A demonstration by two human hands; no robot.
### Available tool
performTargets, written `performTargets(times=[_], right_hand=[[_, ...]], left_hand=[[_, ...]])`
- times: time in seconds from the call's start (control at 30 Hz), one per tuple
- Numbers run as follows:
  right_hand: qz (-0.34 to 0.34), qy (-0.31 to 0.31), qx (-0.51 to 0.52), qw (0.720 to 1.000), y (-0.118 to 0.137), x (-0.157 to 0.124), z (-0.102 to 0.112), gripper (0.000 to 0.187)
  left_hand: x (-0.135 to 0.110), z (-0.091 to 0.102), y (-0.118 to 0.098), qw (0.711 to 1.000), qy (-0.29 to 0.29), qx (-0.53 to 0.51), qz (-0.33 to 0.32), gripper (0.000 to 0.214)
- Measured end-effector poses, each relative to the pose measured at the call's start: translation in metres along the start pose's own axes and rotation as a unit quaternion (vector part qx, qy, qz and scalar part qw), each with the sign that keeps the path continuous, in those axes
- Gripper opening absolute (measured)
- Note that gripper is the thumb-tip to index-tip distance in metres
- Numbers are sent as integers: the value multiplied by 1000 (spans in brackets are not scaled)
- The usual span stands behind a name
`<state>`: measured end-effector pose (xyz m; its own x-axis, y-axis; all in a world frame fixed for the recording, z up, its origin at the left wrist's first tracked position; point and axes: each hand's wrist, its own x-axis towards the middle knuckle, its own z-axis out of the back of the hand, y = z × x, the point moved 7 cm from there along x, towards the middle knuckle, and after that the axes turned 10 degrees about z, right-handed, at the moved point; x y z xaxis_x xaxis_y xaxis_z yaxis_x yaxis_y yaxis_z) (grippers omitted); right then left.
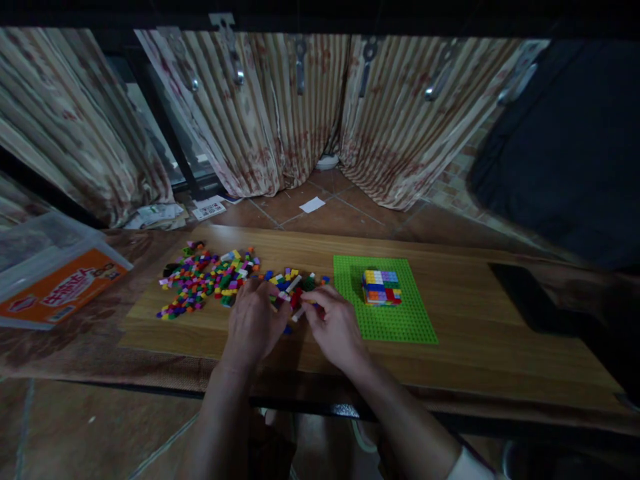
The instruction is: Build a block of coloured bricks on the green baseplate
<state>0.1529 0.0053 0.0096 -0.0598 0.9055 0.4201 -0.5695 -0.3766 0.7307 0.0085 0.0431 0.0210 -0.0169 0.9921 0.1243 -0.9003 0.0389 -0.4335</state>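
My left hand (254, 320) is over the near edge of a small group of toy building bricks (290, 273), its fingers curled and its thumb pointing inward. What its fingertips grip, if anything, is hidden. My right hand (334, 327) faces it, with thumb and forefinger pinched at a red brick (296, 298) between the two hands. Close to the fingertips are a long white brick (293, 285) and a second pale brick (299, 313). To the right, a block of stacked multicoloured bricks (381, 288) stands on a green baseplate (420, 327).
A larger heap of loose bricks (200, 280) spreads across the left of the wooden board (475, 333). Beyond it stands a clear plastic box (65, 267) with an orange label. A dark flat object (525, 297) lies at the right. Curtains (280, 120) hang behind the table.
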Motion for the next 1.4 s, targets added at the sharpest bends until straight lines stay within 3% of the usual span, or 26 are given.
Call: performTargets(times=[0.1,0.2,0.3,0.4,0.47,0.63,0.7,0.97,1.17,1.4], right_hand=[[-77,-54,104,990,-16,2,8,21],[-167,-73,243,953,-29,2,5,28],[-194,-75,314,926,-32,2,3,30],[-198,-99,326,919,-34,1,7,24],[-208,-113,339,910,-36,0,10,23],[-216,-133,388,886,-37,-1,13,25],[-222,-130,396,882,-38,-1,13,27],[-217,-105,352,904,-39,-1,13,32],[-203,-124,338,911,-38,-1,15,27],[-251,-207,435,839,-40,-7,10,27]], left_hand=[[-1,3,-14,997,-14,-65,-41,13],[-5,1,-30,992,6,-110,-66,13],[-10,-2,-45,984,31,-147,-95,13],[-13,-5,-54,976,46,-184,-109,12],[-11,-9,-52,967,64,-235,-78,16],[-7,-27,-40,890,147,-429,35,28],[-7,-30,-38,877,158,-450,52,29],[-7,-32,-44,853,167,-492,49,24],[-8,-32,-50,863,150,-481,35,21],[-10,-38,-53,883,112,-454,25,23]])
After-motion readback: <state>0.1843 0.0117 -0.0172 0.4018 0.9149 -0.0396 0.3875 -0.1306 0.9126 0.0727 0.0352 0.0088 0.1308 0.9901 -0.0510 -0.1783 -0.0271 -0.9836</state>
